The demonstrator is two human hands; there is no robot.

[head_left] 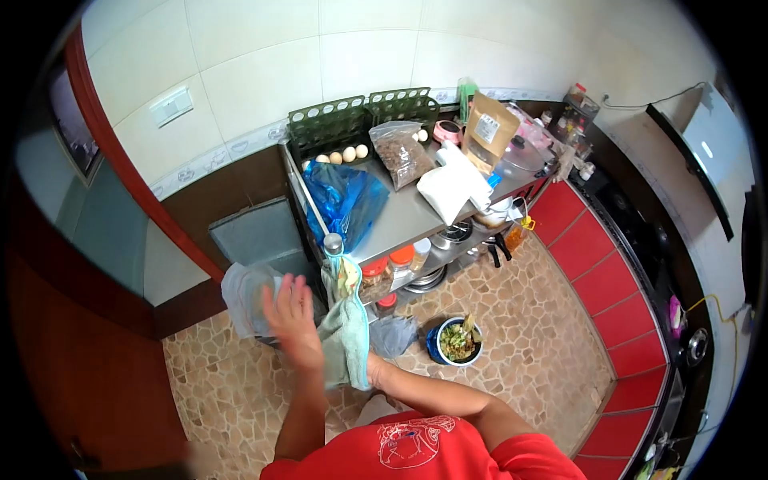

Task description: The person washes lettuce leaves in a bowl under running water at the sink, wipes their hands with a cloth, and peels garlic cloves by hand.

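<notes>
A light green towel (349, 340) with a turquoise edge hangs from the round end of a metal pole (314, 200) at the shelf's front left corner. My left hand (294, 324) is raised just left of the towel, its fingers apart and slightly blurred, holding nothing. Behind the towel's lower right edge is my right hand (374, 371); its fingers are hidden by the cloth. A clear plastic bag (246, 300) lies left of my left hand, over a grey bin (264, 232).
The metal shelf (392, 224) bears a blue bag (340, 200), eggs (349, 154), a brown pouch (486, 132) and a white bag (452, 188). Below stand red-lidded jars (402, 258). A bucket of scraps (458, 342) is on the floor. Red cabinets (600, 280) line the right; a wooden door (88, 352) is left.
</notes>
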